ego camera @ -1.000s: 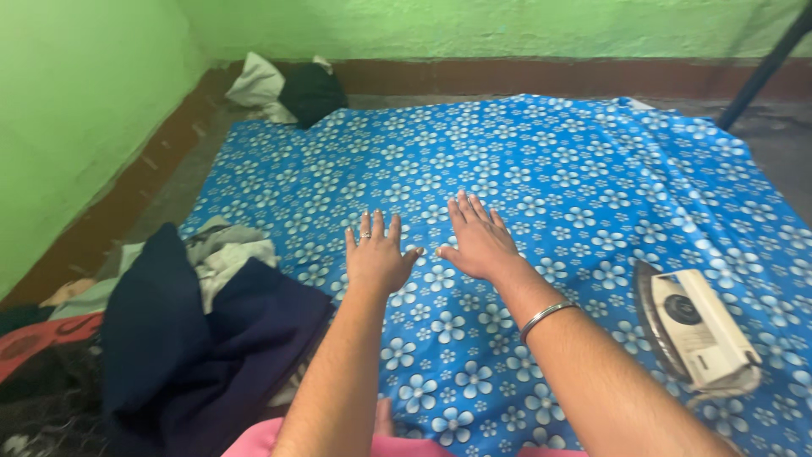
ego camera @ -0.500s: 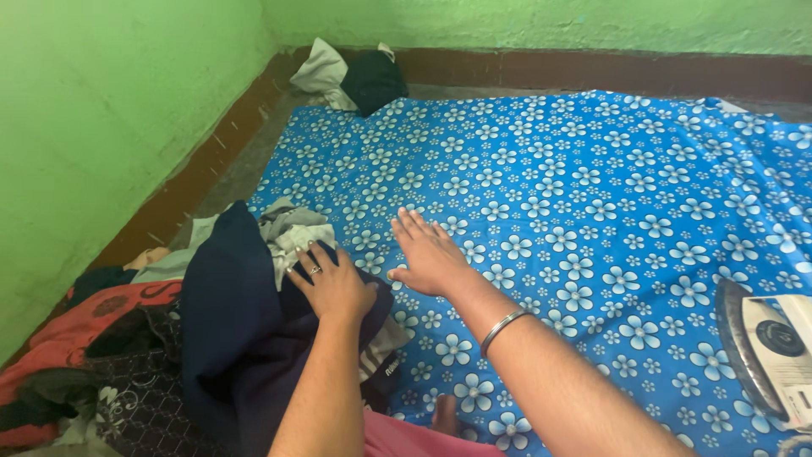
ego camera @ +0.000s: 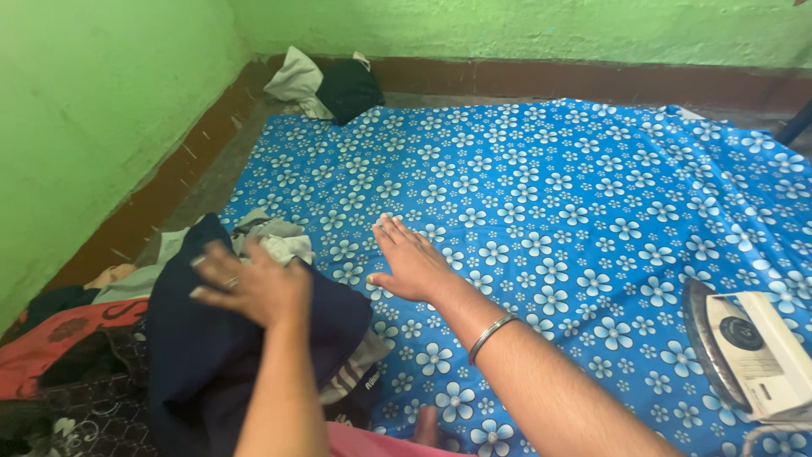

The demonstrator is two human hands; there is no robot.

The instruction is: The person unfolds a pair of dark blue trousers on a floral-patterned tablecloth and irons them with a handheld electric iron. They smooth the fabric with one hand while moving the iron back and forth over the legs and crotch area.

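The clothes pile (ego camera: 211, 338) is sitting at the sheet's (ego camera: 550, 169) left edge, the iron (ego camera: 744, 347) is lying on its right side, and a bundle (ego camera: 326, 85) is sitting behind it against the wall (ego camera: 550, 25).

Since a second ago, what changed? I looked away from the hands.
The left hand left the blue flowered sheet and moved left onto the dark garment on the clothes pile. The right hand stayed flat on the sheet; the iron stayed put.

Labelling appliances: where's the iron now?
Head view, lower right corner: the iron stands on the blue flowered sheet, right of the right hand, untouched.
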